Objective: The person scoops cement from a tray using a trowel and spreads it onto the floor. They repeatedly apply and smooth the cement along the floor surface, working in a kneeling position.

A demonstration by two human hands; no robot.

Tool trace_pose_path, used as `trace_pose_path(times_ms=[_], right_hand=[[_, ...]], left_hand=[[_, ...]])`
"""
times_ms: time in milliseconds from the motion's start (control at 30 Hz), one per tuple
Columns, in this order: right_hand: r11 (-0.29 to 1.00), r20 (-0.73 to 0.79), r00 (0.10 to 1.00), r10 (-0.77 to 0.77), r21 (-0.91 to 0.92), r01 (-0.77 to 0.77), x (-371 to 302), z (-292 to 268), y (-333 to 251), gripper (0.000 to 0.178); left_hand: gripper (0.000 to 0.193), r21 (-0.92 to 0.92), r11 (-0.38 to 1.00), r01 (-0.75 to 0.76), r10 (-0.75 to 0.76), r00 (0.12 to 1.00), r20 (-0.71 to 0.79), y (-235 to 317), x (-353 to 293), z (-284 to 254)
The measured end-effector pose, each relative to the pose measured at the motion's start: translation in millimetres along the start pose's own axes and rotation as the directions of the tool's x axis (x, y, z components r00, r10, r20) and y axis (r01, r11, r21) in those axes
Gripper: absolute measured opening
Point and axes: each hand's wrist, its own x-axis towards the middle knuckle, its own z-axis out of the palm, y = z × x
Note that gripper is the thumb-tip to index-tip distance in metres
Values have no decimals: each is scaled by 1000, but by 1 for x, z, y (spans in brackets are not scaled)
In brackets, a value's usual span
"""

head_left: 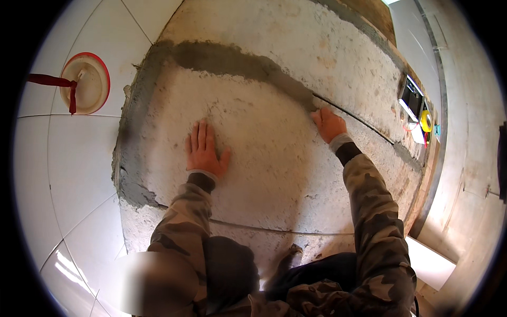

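Observation:
My left hand point(203, 152) lies flat, fingers spread, on a rough whitish mortar bed point(264, 158). My right hand point(328, 123) rests farther right on the same bed. Its fingertips touch the spot where a band of wet grey mortar point(232, 61) ends and a thin dark line point(359, 120) begins. Whether those fingers grip anything is hidden. Both sleeves are camouflage-patterned. Grey mortar also edges the bed's left side point(124, 158).
Glossy white floor tiles point(68, 174) lie to the left, with a round suction cup with a red rim and red strap point(84, 83) on one. At the far right sit a yellow tape measure point(425, 120) and a small box point(412, 98). Another thin line point(285, 231) crosses near my knees.

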Motion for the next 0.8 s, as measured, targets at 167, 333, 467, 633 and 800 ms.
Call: trace_pose_path(times_ms=[167,333,467,633,800], right_hand=[[998,180,982,-63,40,57,-5,-29,5,42],[996,285,955,-80,-8,85,5,-48,41,44],[992,78,994,-76,109,67,43,-24,-9,44],[980,192,961,-198,50,192,51,-27,-29,45],[986,323,933,-160,13,164,45,-54,24,48]], left_hand=[[80,28,1000,8,-8,1000,-7,-7,-4,3],[80,-16,1000,13,-13,1000,-7,-6,-4,4],[81,-15,1000,15,-15,1000,11,-8,-4,5],[80,-31,1000,-5,4,1000,-30,-7,-3,5],[81,1,1000,23,-23,1000,4,-13,-3,3]])
